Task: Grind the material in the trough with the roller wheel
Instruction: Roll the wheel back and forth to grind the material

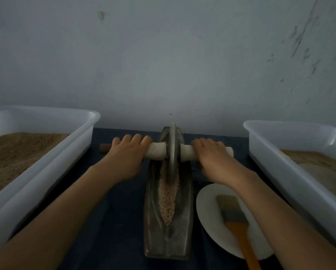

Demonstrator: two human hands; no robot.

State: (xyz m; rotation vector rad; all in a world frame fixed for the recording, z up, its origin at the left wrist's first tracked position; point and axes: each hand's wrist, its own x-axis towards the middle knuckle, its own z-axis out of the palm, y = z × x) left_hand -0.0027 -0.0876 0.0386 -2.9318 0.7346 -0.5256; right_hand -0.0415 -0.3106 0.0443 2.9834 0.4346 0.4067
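Both forearms reach in from the near edge toward the trough (168, 240), a long dark boat-shaped vessel lying end-on to the viewer on a dark blue cloth (116, 211). Left hand (127, 154) lies over the axle (155, 151) to the left of the trough, fingers curled over the top of the pale wrapped bar; a brown bare end of the bar sticks out beyond the knuckles. Right hand (212, 154) grips the same axle to the right of the trough, fingers wrapped over the pale sleeve. Between the hands the wheel (173, 145), a thin grey metal disc, stands upright in the trough's groove near the far end. Material (168, 195), a coarse tan grit, fills the groove from the wheel back toward the near tip. Just right of the trough sits a white plate (210, 221) with a brush (235, 217) on it, grey bristles pointing away, orange handle toward the viewer. Left of the trough a white tub (52, 152) holds brown powder; right of it another tub (291, 162) holds a paler heap.
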